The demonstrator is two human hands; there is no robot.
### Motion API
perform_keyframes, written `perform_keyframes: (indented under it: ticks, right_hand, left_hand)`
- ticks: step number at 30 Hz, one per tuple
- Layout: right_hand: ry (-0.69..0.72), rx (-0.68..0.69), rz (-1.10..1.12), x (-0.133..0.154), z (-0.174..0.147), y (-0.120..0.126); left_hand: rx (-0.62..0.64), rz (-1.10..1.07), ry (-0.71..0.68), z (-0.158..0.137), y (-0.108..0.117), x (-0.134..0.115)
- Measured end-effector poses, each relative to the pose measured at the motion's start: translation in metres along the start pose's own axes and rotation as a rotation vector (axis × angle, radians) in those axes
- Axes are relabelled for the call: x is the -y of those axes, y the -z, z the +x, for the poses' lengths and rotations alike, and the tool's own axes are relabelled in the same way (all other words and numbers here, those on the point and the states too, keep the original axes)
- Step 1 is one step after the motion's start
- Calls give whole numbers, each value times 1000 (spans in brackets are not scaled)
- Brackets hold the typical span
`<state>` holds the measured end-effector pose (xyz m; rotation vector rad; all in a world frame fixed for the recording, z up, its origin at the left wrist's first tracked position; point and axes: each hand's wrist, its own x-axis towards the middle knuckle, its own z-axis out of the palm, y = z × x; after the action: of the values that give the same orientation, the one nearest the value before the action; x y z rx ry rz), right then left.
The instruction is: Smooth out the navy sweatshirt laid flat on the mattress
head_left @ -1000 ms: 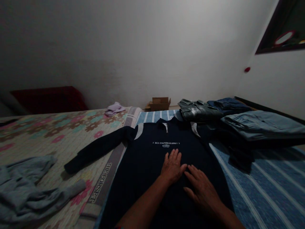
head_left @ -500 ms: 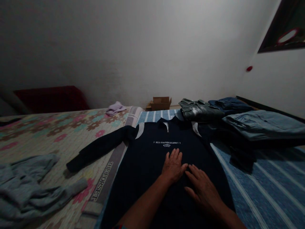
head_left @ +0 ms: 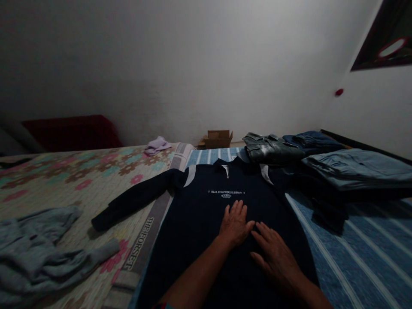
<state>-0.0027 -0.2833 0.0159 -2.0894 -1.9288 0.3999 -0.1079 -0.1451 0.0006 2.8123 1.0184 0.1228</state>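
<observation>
A dark navy long-sleeved shirt (head_left: 199, 223) with a collar, a short front zipper and pale shoulder panels lies spread out, front side up. Its left-hand sleeve in view stretches over the floral cover, while the other reaches toward the folded clothes on the right. My left hand (head_left: 235, 224) lies flat on the chest below the printed lettering, fingers extended. Close beside it, my right hand (head_left: 275, 249) rests on the shirt, also flat, with the thumb apart. Neither hand grips the fabric. The shirt's lower hem is out of view.
A grey garment (head_left: 41, 253) lies crumpled on the floral cover (head_left: 106, 171) at left, with a light purple cloth (head_left: 157, 146) farther back. Folded jeans (head_left: 357, 167) and a dark green folded garment (head_left: 273, 148) sit at right on the blue striped sheet (head_left: 363, 249). Behind is a cardboard box (head_left: 219, 139).
The view has shifted very slightly, moving the surroundings a little to the right in the picture. Both hands stay flat in the same place on the shirt.
</observation>
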Motion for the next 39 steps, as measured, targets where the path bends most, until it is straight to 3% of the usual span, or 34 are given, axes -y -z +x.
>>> perform_keyframes:
  ticks: [15,39]
  right_hand:
    - [36,-84,-4,-5,0,-8]
    - [20,-53,-6,-6,-1,-8]
  left_hand:
    - [16,-24,3,-1,4,-2]
    - [41,-32,13,-1,7,-4]
